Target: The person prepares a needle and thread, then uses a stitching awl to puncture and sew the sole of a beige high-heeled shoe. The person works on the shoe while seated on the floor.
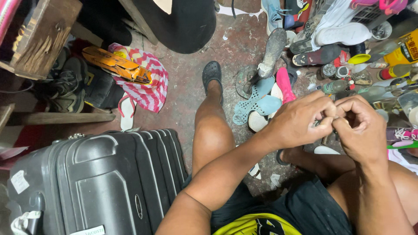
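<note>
Both hands meet over the right knee, knuckles up. Left hand (300, 119) and right hand (359, 130) are curled tight, fingers (324, 114) pinched together on a small dark item (327, 126) between the tips (too hidden to identify, maybe a thread or a small fitting). So: both closed, both pinching the same tiny thing.

Doing this well, my read: keep the wrists braced on the thigh, work with fingertips only, hold the item clear of the clutter so it can't drop into the pile.

Pose: left forearm runs diagonally from the lower middle of the view up to the hands; right forearm comes up from the lower right corner, wrist bent inward. Person is seated, left leg stretched out, foot in a dark clog (212, 75) on the floor (187, 100).

Around:
- grey hard-shell suitcase (96, 182) at the floor's lower left
- pale blue perforated sandals (257, 101) and a pink sole (285, 85) just beyond the hands
- bottles (337, 86) and piled shoes toward the upper right
- red-and-white striped bag (150, 89) at upper left
</note>
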The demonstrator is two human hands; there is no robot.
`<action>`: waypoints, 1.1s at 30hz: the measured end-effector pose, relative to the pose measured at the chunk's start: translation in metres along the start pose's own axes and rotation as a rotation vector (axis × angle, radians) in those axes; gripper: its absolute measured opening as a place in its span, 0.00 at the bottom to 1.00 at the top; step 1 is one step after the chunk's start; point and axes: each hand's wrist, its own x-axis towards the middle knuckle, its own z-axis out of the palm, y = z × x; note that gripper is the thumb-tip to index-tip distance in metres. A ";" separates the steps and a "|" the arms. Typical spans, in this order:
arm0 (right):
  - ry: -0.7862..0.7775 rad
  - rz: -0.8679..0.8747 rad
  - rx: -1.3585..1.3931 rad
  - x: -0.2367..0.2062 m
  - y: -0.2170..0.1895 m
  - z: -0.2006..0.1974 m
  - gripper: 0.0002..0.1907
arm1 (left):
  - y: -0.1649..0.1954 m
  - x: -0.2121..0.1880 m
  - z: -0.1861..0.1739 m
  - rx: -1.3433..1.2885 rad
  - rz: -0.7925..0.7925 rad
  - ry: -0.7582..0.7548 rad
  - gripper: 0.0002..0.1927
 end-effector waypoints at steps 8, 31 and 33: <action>-0.005 0.063 0.305 -0.001 0.004 -0.015 0.05 | 0.018 0.014 -0.011 -0.198 -0.116 0.096 0.12; -0.006 0.049 0.323 -0.011 -0.018 -0.020 0.08 | 0.001 0.007 0.014 -0.635 -0.459 -0.211 0.08; -0.027 0.132 0.366 -0.010 -0.021 -0.019 0.10 | -0.001 0.007 0.016 -0.621 -0.430 -0.203 0.08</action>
